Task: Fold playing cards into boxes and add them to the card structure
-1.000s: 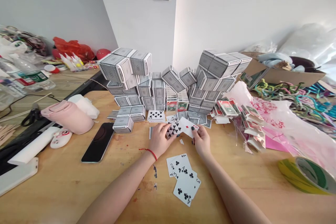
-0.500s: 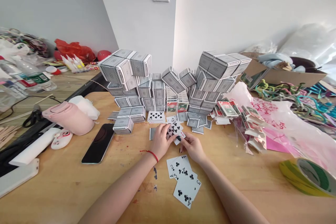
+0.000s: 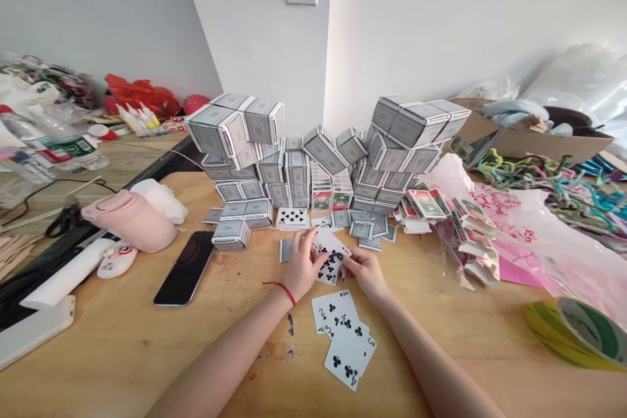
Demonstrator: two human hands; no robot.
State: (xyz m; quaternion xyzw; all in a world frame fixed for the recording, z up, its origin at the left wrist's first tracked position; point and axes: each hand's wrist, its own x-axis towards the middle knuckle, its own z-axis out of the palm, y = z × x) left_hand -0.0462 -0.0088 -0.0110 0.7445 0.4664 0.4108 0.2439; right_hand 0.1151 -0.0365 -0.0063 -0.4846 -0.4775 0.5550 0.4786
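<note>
Card boxes (image 3: 294,163) stacked at back centre of table (image 3: 122,353). Held cards (image 3: 329,255) in front of them, between left hand (image 3: 300,269) and right hand (image 3: 366,272). Loose cards (image 3: 345,339) fanned nearer still. Phone (image 3: 185,266) left of the hands, flask (image 3: 130,220) behind-left of it. Tape roll (image 3: 578,333) far right.

We read a 9 with club pips on the held card (image 3: 329,262). Near us, the fanned cards (image 3: 345,333) show A, 2, 3 and 4, all clubs. A far face-up card (image 3: 292,217) shows spade pips; its number is too small to read, as is the print on the boxes (image 3: 235,124).
</note>
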